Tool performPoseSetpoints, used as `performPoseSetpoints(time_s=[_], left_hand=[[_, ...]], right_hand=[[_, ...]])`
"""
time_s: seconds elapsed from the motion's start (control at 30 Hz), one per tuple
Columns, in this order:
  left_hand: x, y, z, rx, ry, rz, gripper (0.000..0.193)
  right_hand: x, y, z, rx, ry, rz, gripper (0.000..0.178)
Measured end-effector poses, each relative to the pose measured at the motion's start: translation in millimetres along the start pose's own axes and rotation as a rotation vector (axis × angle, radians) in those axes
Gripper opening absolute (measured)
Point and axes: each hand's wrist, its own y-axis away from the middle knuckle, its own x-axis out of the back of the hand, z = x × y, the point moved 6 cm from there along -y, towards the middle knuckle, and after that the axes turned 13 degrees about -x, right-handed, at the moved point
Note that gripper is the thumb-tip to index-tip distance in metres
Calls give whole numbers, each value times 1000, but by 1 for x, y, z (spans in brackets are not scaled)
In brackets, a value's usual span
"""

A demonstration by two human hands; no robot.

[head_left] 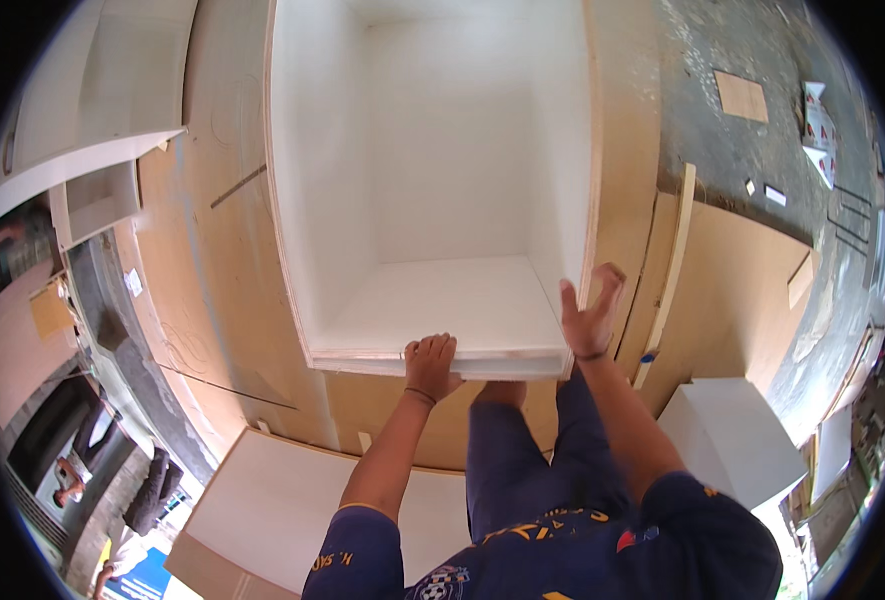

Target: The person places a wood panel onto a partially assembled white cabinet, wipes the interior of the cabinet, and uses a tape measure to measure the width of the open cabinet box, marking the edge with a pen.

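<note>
A large white open-fronted cabinet box (447,140) with raw wood edges lies before me, its hollow inside facing up at me. On its near edge, my left hand (431,367) is closed, fingers curled over the board and thumb below. My right hand (592,310) is raised by the near right corner, its fingers and thumb apart and nothing held. It overlaps the box's right side edge in the picture; whether it touches the edge I cannot tell.
Plywood sheeting (362,415) lies under the box. A long wood strip (674,260) runs along the right, beside a white box (732,435). White panels (262,500) lie near my left side. More white cabinets (112,80) stand far left. Other people are at the lower left.
</note>
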Motion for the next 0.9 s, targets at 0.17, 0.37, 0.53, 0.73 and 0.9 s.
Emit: performPoseSetpoints(time_s=[0.17,0.37,0.53,0.73,0.9], left_hand=[[1,-3,0,-45,-32,89,59],[-5,-5,-4,-72,-62,132,42],[1,-12,-9,-89,-34,131,31],[-12,3,-12,-50,-79,120,31],[-11,1,-11,-73,-68,84,30]], right_hand=[[-159,-51,-34,-439,-334,-736,26],[-331,-123,80,-1064,-928,-684,30],[-356,-27,260,-1003,-398,-603,20],[-337,80,351,-916,79,-825,17],[-364,-45,273,-1115,-273,-615,22]])
